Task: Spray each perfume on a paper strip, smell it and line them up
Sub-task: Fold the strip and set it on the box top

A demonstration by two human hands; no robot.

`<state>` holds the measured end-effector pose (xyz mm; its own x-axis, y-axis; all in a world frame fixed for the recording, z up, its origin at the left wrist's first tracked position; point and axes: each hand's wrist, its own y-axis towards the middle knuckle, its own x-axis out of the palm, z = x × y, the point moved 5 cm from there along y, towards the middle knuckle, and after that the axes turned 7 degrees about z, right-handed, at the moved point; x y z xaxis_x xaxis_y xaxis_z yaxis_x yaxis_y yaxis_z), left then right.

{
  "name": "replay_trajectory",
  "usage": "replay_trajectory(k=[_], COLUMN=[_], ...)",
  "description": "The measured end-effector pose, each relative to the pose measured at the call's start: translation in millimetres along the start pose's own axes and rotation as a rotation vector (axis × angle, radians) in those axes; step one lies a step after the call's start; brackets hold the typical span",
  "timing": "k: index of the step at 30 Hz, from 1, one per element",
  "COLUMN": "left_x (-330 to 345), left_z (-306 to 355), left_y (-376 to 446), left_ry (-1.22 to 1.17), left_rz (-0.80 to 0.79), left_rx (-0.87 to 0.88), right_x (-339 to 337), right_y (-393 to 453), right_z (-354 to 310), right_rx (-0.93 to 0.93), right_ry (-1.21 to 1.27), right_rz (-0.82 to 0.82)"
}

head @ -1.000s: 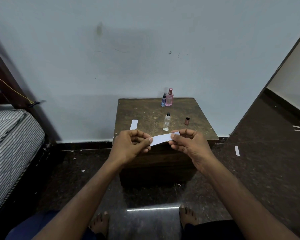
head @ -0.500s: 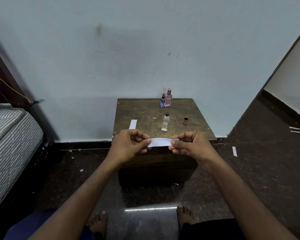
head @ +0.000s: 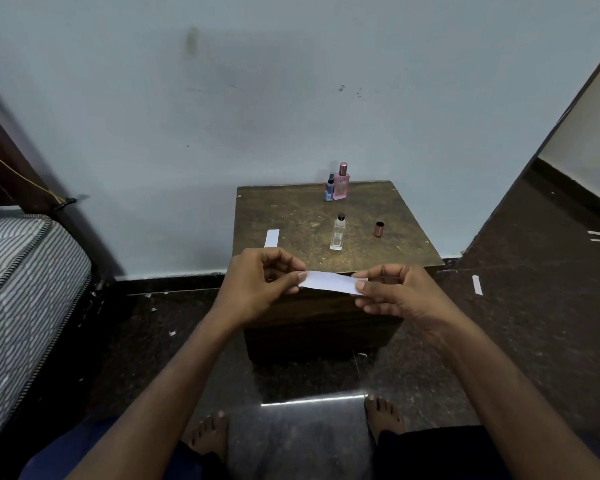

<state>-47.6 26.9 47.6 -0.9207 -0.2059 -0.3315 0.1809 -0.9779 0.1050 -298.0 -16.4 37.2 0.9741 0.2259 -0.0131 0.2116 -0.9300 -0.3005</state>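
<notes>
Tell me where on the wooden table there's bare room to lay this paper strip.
Bare tabletop lies between the strip on the table and the clear bottle, and right of the loose cap. The back edge is crowded by the blue bottle and the pink bottle.

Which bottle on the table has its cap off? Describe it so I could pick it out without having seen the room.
Find the wooden table against the pale wall. Two bottles stand together at its back edge; nearer the person, the clear bottle stands alone in the middle. It is colourless with a bare black sprayer, and a loose copper cap stands to its right.
</notes>
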Motion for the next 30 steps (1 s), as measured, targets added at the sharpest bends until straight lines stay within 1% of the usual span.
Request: replay_trajectory(k=[3,8,13,16,19,21,22,23,24,25,26,27,28,29,30], left_x=[2.6,4.7,4.6,2.5,4.2,4.6,4.6,4.1,3.2,5.2,10.9,18.4,25.7,33.1,40.7], left_z=[-5.4,-9.3,-13.3,-16.5,-17.3,-17.6,-18.3,-19.2,-19.4,-20.0,-21.0,-23.3,-27.0,-33.5,-39.5], left_y=[0.7,2.8,3.6,3.4,3.3,5.0,6.2,7.5,9.0,10.3,10.8,11.0,11.9,13.2,13.2], left_ry=[0.033,-0.084,-0.070,-0.119,-0.172,-0.153,-0.096,0.028,0.222,0.434,0.600,0.697,0.754,0.806,0.877], left_rz=[-0.016,-0.011,-0.025,-0.037,-0.034,-0.011,0.003,0.023,0.056,0.076,0.063,0.026,-0.028,-0.087,-0.142], left_rx=[-0.032,-0.090,-0.105,-0.170,-0.226,-0.206,-0.174,-0.111,-0.012,0.107,0.210,0.266,0.274,0.260,0.247], right_x=[4.1,7.6,8.6,8.9,4.4,0.5,-2.7,-6.6,-9.8,-12.5,-15.1,-19.6,-22.4,-23.5,-24.5], right_y=[3.8,11.7,12.8,9.9,8.7,5.0,3.3,1.0,-3.8,-8.8,-15.1,-18.6,-18.8,-13.0,-5.4], right_z=[6.1,1.2,-0.5,0.7,0.7,-5.5,-12.0,-21.4,-35.7,-52.7,-71.3,-85.1,-91.8,-85.8,-69.1], right_rx=[0.026,0.018,0.014,0.023,0.006,-0.026,-0.047,-0.079,-0.115,-0.156,-0.199,-0.234,-0.257,-0.247,-0.212], right_ry=[0.028,0.103,0.103,0.101,0.059,0.006,0.015,0.069,0.181,0.347,0.542,0.693,0.765,0.696,0.487], right_rz=[0.001,0.047,0.025,-0.009,0.001,0.031,0.049,0.064,0.048,-0.010,-0.093,-0.155,-0.190,-0.156,-0.054])
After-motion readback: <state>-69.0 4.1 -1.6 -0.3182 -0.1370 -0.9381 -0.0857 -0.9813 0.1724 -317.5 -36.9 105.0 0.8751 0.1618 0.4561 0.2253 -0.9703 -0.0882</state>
